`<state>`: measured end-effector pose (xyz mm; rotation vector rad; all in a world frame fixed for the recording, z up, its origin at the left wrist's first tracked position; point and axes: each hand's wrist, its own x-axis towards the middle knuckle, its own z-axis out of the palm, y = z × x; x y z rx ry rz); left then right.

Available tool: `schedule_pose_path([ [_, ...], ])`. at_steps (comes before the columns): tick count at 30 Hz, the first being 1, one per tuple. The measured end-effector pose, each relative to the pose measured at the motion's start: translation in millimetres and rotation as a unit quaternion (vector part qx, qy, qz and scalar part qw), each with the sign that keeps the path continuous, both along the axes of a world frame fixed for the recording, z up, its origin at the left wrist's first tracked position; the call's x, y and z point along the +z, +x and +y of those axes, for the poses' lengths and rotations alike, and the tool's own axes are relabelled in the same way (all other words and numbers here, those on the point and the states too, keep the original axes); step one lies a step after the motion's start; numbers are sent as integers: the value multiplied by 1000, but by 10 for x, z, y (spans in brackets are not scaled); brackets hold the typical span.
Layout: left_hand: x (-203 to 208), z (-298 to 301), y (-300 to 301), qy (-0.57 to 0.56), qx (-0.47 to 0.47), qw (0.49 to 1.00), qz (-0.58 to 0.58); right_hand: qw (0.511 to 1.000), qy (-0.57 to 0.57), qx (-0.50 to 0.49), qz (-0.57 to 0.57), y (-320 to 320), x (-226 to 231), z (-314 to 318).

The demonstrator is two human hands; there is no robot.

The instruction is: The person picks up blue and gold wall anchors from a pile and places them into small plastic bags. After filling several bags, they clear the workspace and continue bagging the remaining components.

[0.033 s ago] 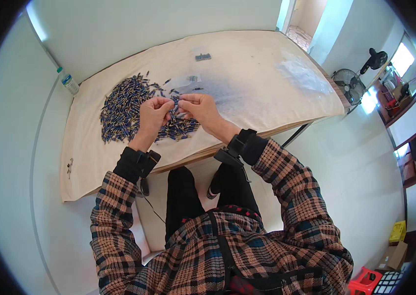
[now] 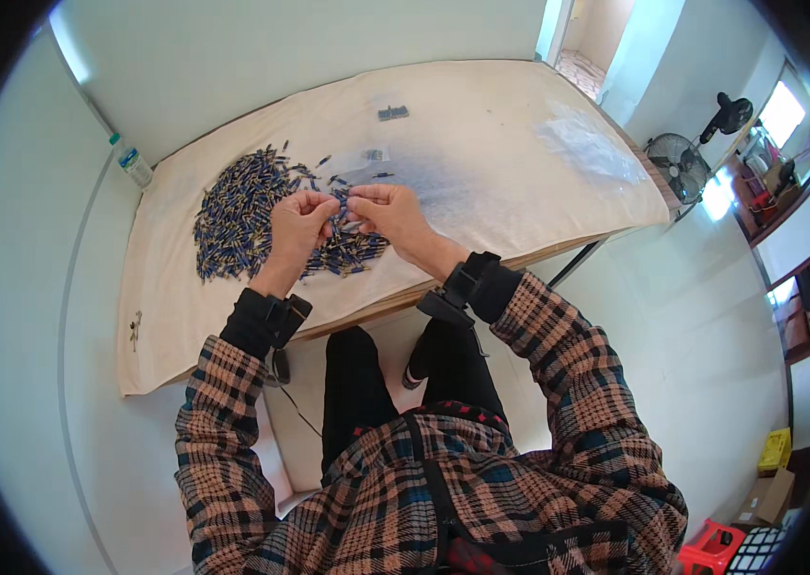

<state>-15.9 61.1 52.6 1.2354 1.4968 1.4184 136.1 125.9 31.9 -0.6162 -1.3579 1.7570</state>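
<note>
My left hand (image 2: 300,222) and my right hand (image 2: 391,217) meet fingertip to fingertip above the right side of a heap of small, slim blue parts (image 2: 242,206) with gold-coloured ends. Both hands are closed in a pinch, thumb against forefinger. A bluish bit shows between the fingertips, but it is too small to tell from the parts behind it. Several loose parts lie beyond my fingers, one of them a dark slim piece (image 2: 383,174) on the cloth. Close by is a small clear bag (image 2: 373,156) with grey bits in it.
A cream cloth (image 2: 510,125) covers the table. On it lie a grey cluster of small pieces (image 2: 392,113), clear plastic sheeting (image 2: 589,144) and small metal items (image 2: 136,326). A bottle (image 2: 132,161) stands at the left wall. Beyond the right edge is a fan (image 2: 679,165); a red stool (image 2: 711,550) is lower right.
</note>
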Motion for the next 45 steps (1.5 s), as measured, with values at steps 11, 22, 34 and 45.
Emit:
schedule_pose_path([
  [11,82,286,233,20,-94,990,101,996,-41,66,-44,504,75,378],
  [22,-410,1300,-382,106,-31,915,389,978,80,-127,-145,526,-133,1207],
  [34,-627,1913,-587,-55,-132,919,368,965,16,-166,-202,53,-322,1699],
  [45,-635,1977,-584,-74,-155,907,386,973,10,-136,-185,-2,-493,1757],
])
